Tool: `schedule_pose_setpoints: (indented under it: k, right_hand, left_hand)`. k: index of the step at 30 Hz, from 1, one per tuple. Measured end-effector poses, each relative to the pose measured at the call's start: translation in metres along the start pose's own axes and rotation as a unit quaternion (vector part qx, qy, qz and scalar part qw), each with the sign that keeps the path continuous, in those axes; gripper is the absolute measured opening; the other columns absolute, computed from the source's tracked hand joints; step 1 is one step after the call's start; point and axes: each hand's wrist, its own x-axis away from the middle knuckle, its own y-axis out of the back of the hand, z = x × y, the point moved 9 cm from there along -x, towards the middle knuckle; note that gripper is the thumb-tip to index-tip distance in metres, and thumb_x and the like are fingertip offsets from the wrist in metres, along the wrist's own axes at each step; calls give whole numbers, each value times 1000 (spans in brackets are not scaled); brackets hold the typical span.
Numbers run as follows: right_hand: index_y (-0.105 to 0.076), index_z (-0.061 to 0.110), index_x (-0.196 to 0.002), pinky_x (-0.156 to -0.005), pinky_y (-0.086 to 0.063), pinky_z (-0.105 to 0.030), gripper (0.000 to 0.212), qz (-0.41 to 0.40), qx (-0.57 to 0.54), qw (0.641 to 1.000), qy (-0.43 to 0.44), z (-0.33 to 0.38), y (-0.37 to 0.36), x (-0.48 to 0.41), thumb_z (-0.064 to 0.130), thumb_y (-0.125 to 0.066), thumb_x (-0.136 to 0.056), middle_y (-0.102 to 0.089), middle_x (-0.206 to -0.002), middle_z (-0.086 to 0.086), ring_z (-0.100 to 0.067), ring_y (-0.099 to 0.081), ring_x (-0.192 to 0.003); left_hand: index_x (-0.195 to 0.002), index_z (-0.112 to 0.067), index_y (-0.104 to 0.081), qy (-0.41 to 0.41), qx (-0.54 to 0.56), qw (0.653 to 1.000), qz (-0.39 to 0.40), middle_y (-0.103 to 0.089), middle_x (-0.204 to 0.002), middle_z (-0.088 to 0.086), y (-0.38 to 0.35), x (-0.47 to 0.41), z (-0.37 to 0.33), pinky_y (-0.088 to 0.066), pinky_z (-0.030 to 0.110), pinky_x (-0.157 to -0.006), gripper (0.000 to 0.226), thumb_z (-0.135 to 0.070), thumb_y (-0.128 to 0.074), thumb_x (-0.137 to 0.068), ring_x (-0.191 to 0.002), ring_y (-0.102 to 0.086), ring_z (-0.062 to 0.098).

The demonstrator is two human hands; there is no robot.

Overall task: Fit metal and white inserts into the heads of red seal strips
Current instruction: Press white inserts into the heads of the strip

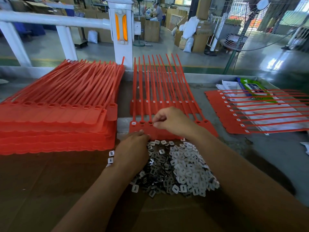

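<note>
While right hand [170, 122] pinches one insert [152, 123], left hand [133, 146] presses sheet [168, 135] — one head [133, 123] filled

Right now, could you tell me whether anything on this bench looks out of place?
Minor only. Two stray inserts lie left of the left hand, apart from the insert pile. One loose red seal sits at the big stack's right edge, out of line with its rows.
</note>
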Motion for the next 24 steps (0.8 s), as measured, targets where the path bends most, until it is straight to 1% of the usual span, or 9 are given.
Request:
schedule_pose_setpoints:
  k: [3,5,7,9,12,13,16,20,24]
  right_hand:
    - [-71,16,-97,-66,-41,-8,17,74,41,996,8,-1,-5,22,20,-69,-81,-65,-91,8,-3,-58,-83]
    - [-72,15,-98,-69,-44,-8,18,119,54,991,12,0,-12,34,19,-70,-80,-67,-92,7,-2,-59,-82]
    - [-72,15,-97,-70,-44,-8,19,139,70,988,24,2,-16,41,21,-71,-79,-68,-91,9,1,-59,-79]
    - [-72,16,-97,-69,-42,-7,19,141,88,986,30,4,-19,44,21,-71,-79,-66,-88,12,5,-55,-75]
    - [-72,16,-98,-78,-48,-18,19,136,101,985,27,2,-22,45,18,-71,-79,-68,-96,6,-2,-58,-83]
    - [-72,15,-98,-78,-48,-20,19,133,99,986,27,2,-23,44,18,-71,-79,-69,-97,5,-3,-58,-83]
    - [-71,14,-96,-76,-48,-20,18,132,96,986,31,2,-25,44,17,-72,-78,-67,-92,5,-3,-57,-80]
    - [-71,13,-93,-72,-45,-17,16,126,93,987,32,1,-24,44,17,-72,-78,-56,-76,14,-3,-55,-77]
    - [-68,19,-86,-71,-43,-18,8,135,73,988,18,-4,-24,43,20,-71,-79,-52,-78,19,-2,-51,-79]
  left_hand:
    - [-126,-19,-56,4,-7,1000,3,-52,-132,2,-1,-1,1,-36,28,-97,42,-9,-46,-86,-121,-46,19]
    - [-130,-21,-52,4,-15,1000,7,-48,-138,1,-3,-1,1,-34,27,-100,45,-10,-46,-87,-125,-43,17]
    - [-132,-22,-49,6,-19,1000,9,-44,-141,1,-4,-2,1,-33,27,-101,47,-9,-46,-87,-127,-41,16]
    - [-133,-23,-49,12,-15,1000,11,-44,-142,0,-4,-2,2,-34,27,-101,49,-7,-46,-87,-128,-40,16]
    - [-132,-23,-50,14,-14,1000,13,-45,-140,-1,-4,-2,2,-35,27,-99,49,-7,-46,-86,-127,-41,16]
    - [-132,-23,-49,14,-14,1000,14,-44,-141,0,-4,-2,2,-35,27,-100,49,-8,-46,-86,-127,-40,16]
    - [-134,-23,-47,17,-13,1000,14,-40,-144,0,-5,-2,3,-33,27,-102,50,-8,-46,-87,-131,-37,16]
    - [-134,-23,-47,13,-15,1000,13,-40,-144,1,-5,-2,2,-33,27,-102,49,-9,-46,-87,-130,-38,16]
    - [-133,-22,-49,10,-14,1000,14,-41,-143,1,-5,-2,2,-33,27,-102,47,-10,-47,-87,-129,-39,16]
